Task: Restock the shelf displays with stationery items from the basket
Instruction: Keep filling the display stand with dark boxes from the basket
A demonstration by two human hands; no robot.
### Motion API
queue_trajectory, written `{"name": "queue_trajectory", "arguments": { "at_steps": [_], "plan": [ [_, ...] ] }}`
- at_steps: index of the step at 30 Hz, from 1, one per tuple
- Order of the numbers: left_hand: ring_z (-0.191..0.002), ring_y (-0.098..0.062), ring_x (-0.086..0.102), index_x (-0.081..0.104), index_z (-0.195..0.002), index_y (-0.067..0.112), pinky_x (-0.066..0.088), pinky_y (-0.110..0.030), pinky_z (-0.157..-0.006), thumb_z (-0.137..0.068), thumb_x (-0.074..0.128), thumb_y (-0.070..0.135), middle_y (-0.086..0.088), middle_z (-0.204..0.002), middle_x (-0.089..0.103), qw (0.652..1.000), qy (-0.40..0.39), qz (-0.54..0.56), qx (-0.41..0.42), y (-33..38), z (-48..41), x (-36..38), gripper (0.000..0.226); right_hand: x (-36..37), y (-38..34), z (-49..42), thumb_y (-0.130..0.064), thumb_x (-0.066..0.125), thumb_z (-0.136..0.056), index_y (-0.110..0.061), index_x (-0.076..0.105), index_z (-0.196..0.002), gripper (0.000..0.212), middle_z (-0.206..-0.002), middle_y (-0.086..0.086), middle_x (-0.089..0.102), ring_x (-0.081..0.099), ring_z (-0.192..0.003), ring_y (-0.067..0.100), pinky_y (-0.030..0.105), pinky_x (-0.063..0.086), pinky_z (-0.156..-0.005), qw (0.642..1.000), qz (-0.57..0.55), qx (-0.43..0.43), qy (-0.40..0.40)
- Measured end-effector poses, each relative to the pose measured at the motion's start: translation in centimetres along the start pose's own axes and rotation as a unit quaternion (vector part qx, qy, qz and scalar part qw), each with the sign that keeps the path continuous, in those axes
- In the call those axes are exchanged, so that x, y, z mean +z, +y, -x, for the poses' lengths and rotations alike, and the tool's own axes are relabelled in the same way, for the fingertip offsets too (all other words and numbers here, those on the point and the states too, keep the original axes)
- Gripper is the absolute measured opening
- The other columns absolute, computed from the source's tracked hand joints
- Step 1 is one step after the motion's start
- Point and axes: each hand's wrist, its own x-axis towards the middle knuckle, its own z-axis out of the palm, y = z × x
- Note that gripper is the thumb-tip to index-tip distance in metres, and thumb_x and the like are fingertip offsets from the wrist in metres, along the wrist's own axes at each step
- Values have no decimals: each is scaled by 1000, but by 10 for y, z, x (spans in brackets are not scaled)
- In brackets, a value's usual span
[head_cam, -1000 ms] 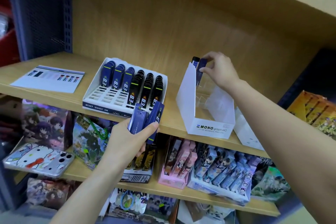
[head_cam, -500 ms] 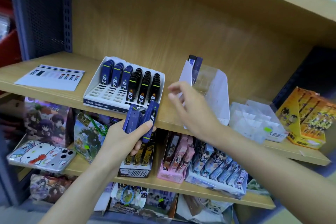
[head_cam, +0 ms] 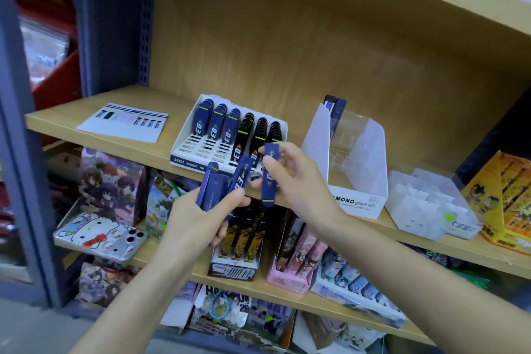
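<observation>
My left hand (head_cam: 198, 221) grips a small bunch of dark blue lead cases (head_cam: 212, 187) in front of the shelf edge. Just to their right, my right hand (head_cam: 298, 181) pinches one blue lead case (head_cam: 269, 175) upright between thumb and fingers. Behind both hands a white display tray (head_cam: 189, 149) holds rows of blue and black cases. To the right stands the white MONO display box (head_cam: 359, 198), with two blue cases (head_cam: 334, 112) upright at its back left corner. No basket is in view.
A printed card (head_cam: 123, 122) lies flat on the wooden shelf (head_cam: 86, 112) at the left. Clear plastic dividers (head_cam: 431, 207) and a yellow box (head_cam: 505, 204) sit at the right. The lower shelves are packed with character-print goods and a phone case (head_cam: 100, 234).
My right hand left the MONO box, came down to the left, and now pinches one blue case drawn from the bunch in my left hand. The view tilted slightly downward.
</observation>
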Motion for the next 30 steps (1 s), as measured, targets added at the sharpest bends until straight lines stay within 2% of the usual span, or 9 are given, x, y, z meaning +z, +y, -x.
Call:
{"name": "queue_trajectory", "arguments": {
  "at_steps": [4, 7, 9, 13, 15, 21, 24, 27, 30],
  "plan": [
    [-34, -6, 32, 69, -90, 5, 29, -16, -35, -88, 64, 24, 10, -43, 56, 999, 33, 13, -7, 5, 1, -19, 19, 7, -23, -17, -17, 56, -94, -29, 60, -113, 23, -72, -7, 54, 55, -52, 7, 25, 52, -54, 989, 108, -98, -37],
    [-38, -9, 34, 71, -80, 12, 29, -19, -37, -85, 68, 26, -12, -61, 65, 998, 65, 9, -13, 6, 0, -35, 15, 16, -36, -39, -24, 71, -83, -20, 65, -103, 21, -71, -10, 66, 52, -45, 3, 24, 50, -60, 966, 205, -155, -10],
    [-40, -11, 33, 72, -77, 13, 29, -21, -37, -84, 69, 26, -25, -79, 66, 997, 78, 8, -14, 7, -1, -43, 15, 23, -41, -57, -29, 74, -80, -21, 64, -88, 16, -76, -10, 68, 55, -54, -1, 25, 49, -66, 947, 265, -179, 1],
    [-36, -8, 30, 70, -81, 4, 27, -17, -35, -87, 67, 21, 4, -44, 55, 995, 97, 13, -20, 9, -1, -53, 19, 41, -45, -93, -27, 56, -94, -19, 54, -92, 8, -95, -3, 53, 55, -85, 15, 33, 44, -82, 891, 405, -199, -54],
    [-36, -7, 31, 69, -80, 4, 27, -16, -35, -87, 67, 20, 7, -46, 56, 994, 107, 18, -21, 9, -2, -57, 18, 50, -45, -105, -23, 50, -97, -18, 52, -94, 6, -99, 1, 48, 54, -89, 22, 37, 44, -84, 867, 449, -197, -88],
    [-37, -8, 33, 68, -81, 7, 28, -17, -36, -86, 68, 19, -3, -73, 72, 991, 129, 39, -24, 12, -2, -65, 13, 63, -43, -125, -25, 73, -82, -17, 60, -82, 15, -85, 0, 58, 53, -79, 18, 28, 38, -63, 863, 458, -201, -73],
    [-36, -8, 33, 68, -81, 7, 29, -16, -37, -86, 68, 19, 0, -73, 73, 991, 124, 40, -32, 15, -1, -65, 13, 68, -35, -132, -22, 61, -91, -10, 63, -92, 12, -81, 1, 55, 53, -76, 21, 33, 45, -70, 863, 459, -183, -104],
    [-38, -8, 35, 68, -81, 8, 30, -17, -37, -87, 67, 21, -1, -75, 73, 992, 118, 37, -36, 16, -1, -66, 15, 71, -32, -136, -18, 45, -99, -11, 54, -109, 15, -99, 3, 48, 51, -91, 23, 38, 43, -83, 844, 490, -172, -135],
    [-38, -8, 35, 68, -78, 11, 30, -19, -37, -87, 67, 21, -4, -79, 73, 991, 124, 43, -39, 14, -3, -67, 14, 65, -36, -138, -15, 49, -98, -13, 45, -108, 12, -93, 2, 48, 49, -79, 21, 35, 41, -72, 857, 475, -147, -134]
  ]
}}
